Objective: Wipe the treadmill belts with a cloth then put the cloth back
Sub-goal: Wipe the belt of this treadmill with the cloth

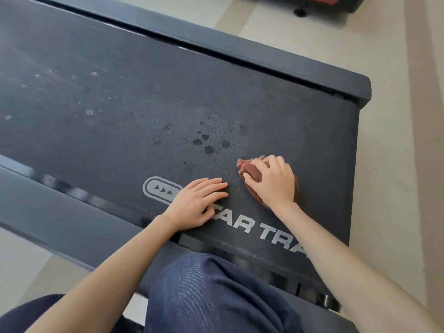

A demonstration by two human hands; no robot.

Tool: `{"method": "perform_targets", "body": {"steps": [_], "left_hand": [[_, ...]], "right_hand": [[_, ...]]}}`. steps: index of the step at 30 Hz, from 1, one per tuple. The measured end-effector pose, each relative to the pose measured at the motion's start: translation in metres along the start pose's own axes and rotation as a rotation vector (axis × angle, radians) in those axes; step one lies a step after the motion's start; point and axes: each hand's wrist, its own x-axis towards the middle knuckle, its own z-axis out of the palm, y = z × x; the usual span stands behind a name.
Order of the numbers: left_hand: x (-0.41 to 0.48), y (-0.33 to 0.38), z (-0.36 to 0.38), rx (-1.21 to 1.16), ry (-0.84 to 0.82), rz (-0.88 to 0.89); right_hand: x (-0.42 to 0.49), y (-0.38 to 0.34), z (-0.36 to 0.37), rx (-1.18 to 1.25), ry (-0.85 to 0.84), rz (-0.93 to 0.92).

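A dark grey treadmill belt [134, 102] runs across the view, with white lettering near its end and dark wet spots [209, 143] at its middle. A bunched reddish-brown cloth [249, 168] lies on the belt near the right end. My right hand [271, 180] grips the cloth from above, fingers curled over it, pressing it to the belt. My left hand [198, 201] rests flat on the belt just left of it, fingers straight, partly over the lettering.
Dark side rails [264, 52] border the belt on the far and near sides. Pale floor [396, 164] lies beyond the belt's right end. Another machine's red and black base [322, 2] stands at the top right. My knee in blue jeans [211, 292] is at the near rail.
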Motion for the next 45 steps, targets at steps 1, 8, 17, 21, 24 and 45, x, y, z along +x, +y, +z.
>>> {"method": "perform_targets", "body": {"steps": [1,8,17,21,24,45], "left_hand": [[-0.004,-0.003,-0.004,0.015,0.047,-0.038],[-0.048,-0.068,-0.029,0.147,0.129,-0.601],[-0.054,-0.087,-0.010,0.124,0.121,-0.633],[-0.056,-0.089,-0.009,0.130,0.140,-0.619],[-0.056,-0.091,-0.009,0.100,0.173,-0.613],[-0.098,-0.148,-0.051,0.171,0.088,-0.650]], "right_hand": [[-0.019,-0.006,-0.003,0.015,0.020,-0.003],[-0.097,-0.056,-0.001,0.074,-0.029,-0.240],[0.055,-0.038,0.024,0.088,0.019,-0.141],[0.142,-0.029,0.039,0.042,0.031,-0.053],[0.193,-0.031,0.050,0.002,0.039,0.045],[-0.046,-0.152,0.026,0.070,-0.032,-0.353]]}}
